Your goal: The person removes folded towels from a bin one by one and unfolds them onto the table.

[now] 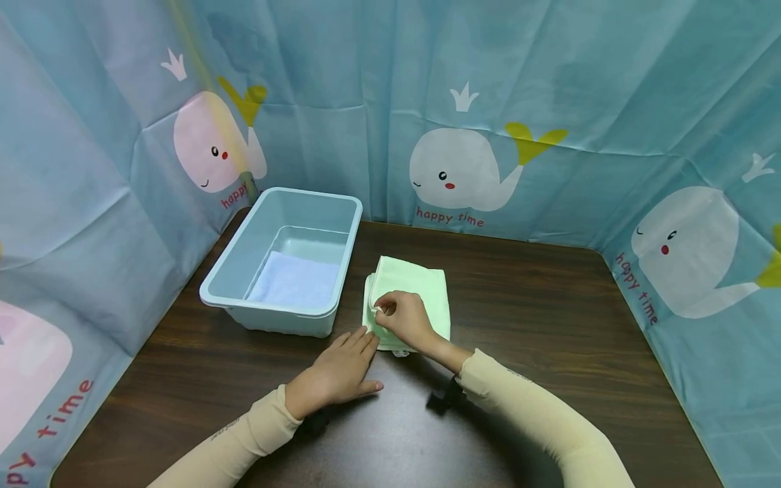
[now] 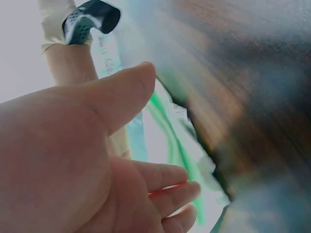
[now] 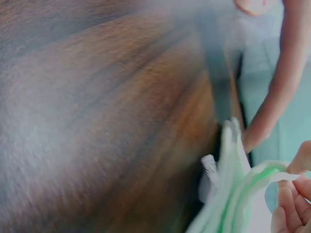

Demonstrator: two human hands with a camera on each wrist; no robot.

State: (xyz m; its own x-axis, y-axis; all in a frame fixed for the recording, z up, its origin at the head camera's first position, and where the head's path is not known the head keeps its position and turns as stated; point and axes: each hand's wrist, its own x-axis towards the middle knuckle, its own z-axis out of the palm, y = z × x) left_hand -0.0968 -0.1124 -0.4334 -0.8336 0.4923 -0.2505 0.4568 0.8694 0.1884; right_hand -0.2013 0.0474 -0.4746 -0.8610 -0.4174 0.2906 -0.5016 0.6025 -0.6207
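Note:
A pale green cloth (image 1: 421,278), folded in layers into a rough square, lies on the dark table. My right hand (image 1: 409,322) reaches over it and pinches an edge of a layer near its left side between thumb and fingers. In the right wrist view that pinched edge of the cloth (image 3: 262,177) curves up off the layers below, held at the fingertips of the right hand (image 3: 297,201). My left hand (image 1: 338,369) lies palm down, fingers straight, its fingertips at the cloth's near left corner. A small white label (image 3: 210,170) sticks out from the cloth's near edge.
Left of the cloth stands a light blue plastic basin (image 1: 210,295) with a pale blue folded cloth (image 1: 295,279) on its bottom. Whale-printed curtains (image 1: 464,68) rise along the back and both sides of the wooden table (image 1: 537,305). A black wrist camera (image 1: 444,398) hangs under the right wrist.

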